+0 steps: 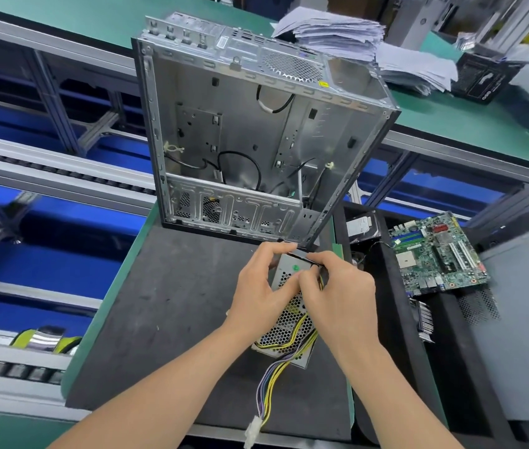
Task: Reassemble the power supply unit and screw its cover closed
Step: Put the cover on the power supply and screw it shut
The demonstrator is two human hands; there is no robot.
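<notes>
The power supply unit (284, 275) was held tilted just above the dark mat (166, 306) on the table, at about five o'clock in the view. This probably let both hands work its upper end without the casing sliding about. The left hand (261, 286) curled round the unit's left edge, fingertips hooked over the top. The right hand (340, 296) gripped the upper right corner, fingers bent onto a dark strip along the top edge. Whether that strip was the cover's lip could not be told.

The yellow, black and purple cable bundle (276, 380) trailed out of the lower end toward six o'clock, ending in a white connector (253, 429). It hung clear, likely so it would not be trapped.

At twelve o'clock the emptied PC case (250, 131) stood with its open side up. The motherboard (438, 254) lay aside at three o'clock.

A green sticker (296, 268) on the unit and a yellow label (323, 84) on the case were too small to read. No screws or screwdriver showed, so closing the cover seemed some way off.
</notes>
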